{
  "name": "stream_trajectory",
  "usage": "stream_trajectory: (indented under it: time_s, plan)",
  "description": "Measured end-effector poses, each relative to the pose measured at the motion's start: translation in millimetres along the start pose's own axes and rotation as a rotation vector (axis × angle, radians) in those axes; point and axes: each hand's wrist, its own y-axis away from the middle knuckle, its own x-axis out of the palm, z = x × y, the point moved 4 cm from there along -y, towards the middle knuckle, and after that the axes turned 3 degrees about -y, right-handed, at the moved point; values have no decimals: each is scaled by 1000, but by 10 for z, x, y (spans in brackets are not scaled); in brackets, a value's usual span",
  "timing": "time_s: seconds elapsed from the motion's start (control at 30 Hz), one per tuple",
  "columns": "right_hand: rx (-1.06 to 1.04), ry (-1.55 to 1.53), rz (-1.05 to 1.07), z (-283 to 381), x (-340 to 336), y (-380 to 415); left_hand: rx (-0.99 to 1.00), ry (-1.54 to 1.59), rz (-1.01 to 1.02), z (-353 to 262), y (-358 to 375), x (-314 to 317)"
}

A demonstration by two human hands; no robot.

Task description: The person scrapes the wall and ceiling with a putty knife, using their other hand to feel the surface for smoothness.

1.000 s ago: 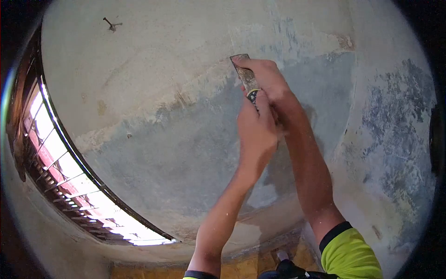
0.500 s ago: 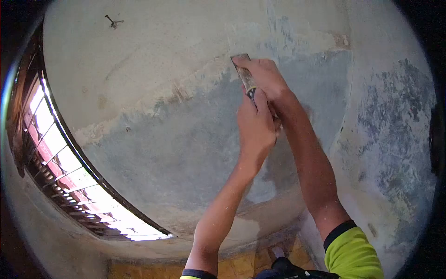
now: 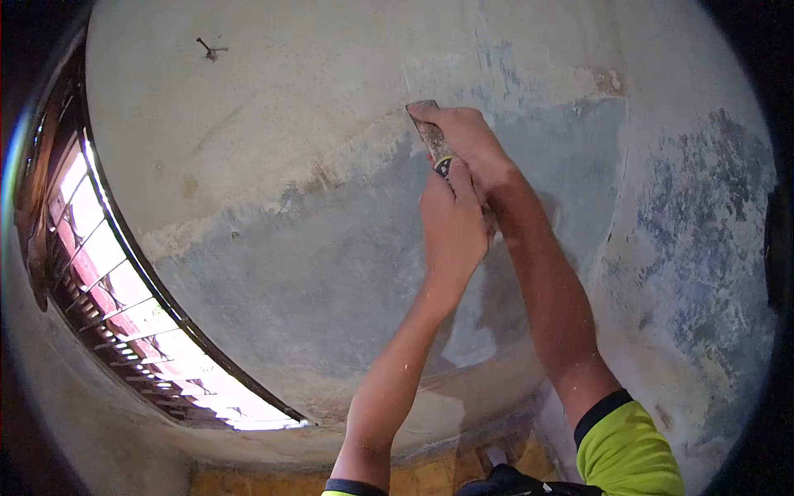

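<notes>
Both hands are gripping the scraper [image 3: 428,132] overhead, left hand [image 3: 451,227] wrapping its handle, right hand [image 3: 471,140] pressing fingers along the blade against the ceiling [image 3: 314,248], barely shifting from a moment ago, suggesting slow scraping.

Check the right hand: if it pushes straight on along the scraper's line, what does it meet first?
The right hand presses the scraper blade against the ceiling. Going up-left along the blade, it likely meets only more pale plaster. The hook lies far off that line. Depth is unclear.
</notes>
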Motion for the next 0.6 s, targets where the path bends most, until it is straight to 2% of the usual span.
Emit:
stream_trajectory:
  time_s: [0.07,0.1,0.17,0.27,0.33,0.4,0.47,0.57,0.6]
  plan:
    - [-71,-9,10,-89,-9,-21,131,-46,-67,26,-14,42]
    - [-122,-12,15,-77,-11,-44,67,-2,-43,56,-10,48]
    - [-79,60,6,-158,-52,-10,-63,77,16,123,47,40]
    - [-43,77,8,-139,-34,33,-4,66,5,191,56,28]
    - [-75,46,13,-57,0,8,242,-168,16,209,-128,-19]
    - [-142,6,17,26,32,-43,230,-140,42,179,-184,-35]
    - [-166,43,35,-9,15,-14,-27,150,82,117,-127,-8]
    - [-202,258,5,-92,-99,231,-83,132,170,306,87,-84]
    - [-216,354,-16,-168,-167,404,-91,108,100,272,240,-147]
